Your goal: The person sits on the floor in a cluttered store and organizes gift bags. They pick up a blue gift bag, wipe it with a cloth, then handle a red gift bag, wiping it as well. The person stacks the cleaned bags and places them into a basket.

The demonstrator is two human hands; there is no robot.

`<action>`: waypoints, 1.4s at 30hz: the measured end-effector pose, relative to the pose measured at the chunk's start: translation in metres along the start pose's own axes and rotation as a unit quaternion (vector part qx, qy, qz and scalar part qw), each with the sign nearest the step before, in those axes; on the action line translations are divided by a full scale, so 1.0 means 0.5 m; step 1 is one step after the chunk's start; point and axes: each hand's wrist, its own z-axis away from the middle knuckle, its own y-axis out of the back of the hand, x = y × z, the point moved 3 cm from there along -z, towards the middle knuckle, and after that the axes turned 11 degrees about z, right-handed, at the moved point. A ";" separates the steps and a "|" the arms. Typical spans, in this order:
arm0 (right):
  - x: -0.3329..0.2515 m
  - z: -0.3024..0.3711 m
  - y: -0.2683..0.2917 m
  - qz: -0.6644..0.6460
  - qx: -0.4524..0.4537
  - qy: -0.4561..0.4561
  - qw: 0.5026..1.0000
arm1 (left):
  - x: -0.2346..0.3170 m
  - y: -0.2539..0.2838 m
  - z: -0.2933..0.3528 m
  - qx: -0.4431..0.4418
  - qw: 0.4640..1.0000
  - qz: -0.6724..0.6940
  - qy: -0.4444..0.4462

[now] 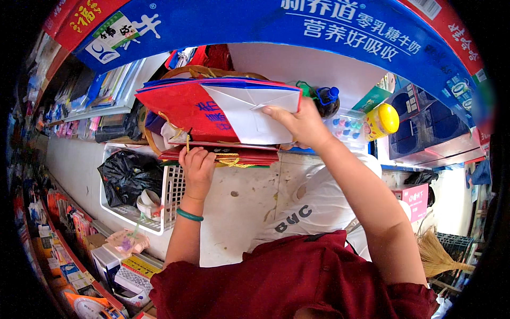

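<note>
- Currently, I see the right hand grasping the flat stack of red paper bags with blue edges and a white folded base; its thumb presses on the white base, and its other fingers are mostly hidden.
- That stack sits tilted in front of the brown woven basket with a rounded rim, overlapping its mouth; I cannot tell whether the two touch.
- I find the left hand just below, fingers curled at the yellow twisted cord and the near edge of the dark red folded bags; I cannot tell how firmly it clenches them.
- A teal ring-shaped bracelet circles the left wrist.
- Left of that wrist I see the white plastic crate with slotted sides, holding a crumpled black plastic bag.
- Beyond the right hand I make out a dark bottle with a blue cap and, farther right, a yellow-lidded round jar.
- At lower right I see a tan straw broom.
</note>
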 end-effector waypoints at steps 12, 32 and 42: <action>0.044 -0.070 -0.084 -0.050 0.035 0.045 0.997 | -0.008 -0.006 -0.013 -0.008 0.999 0.025 0.023; 0.246 0.010 -0.097 0.074 -0.055 -0.087 0.992 | -0.040 -0.025 -0.087 -0.038 0.999 0.015 0.017; 0.213 -0.008 -0.076 -0.035 -0.111 -0.172 0.978 | -0.069 -0.038 -0.123 -0.069 0.997 0.023 0.024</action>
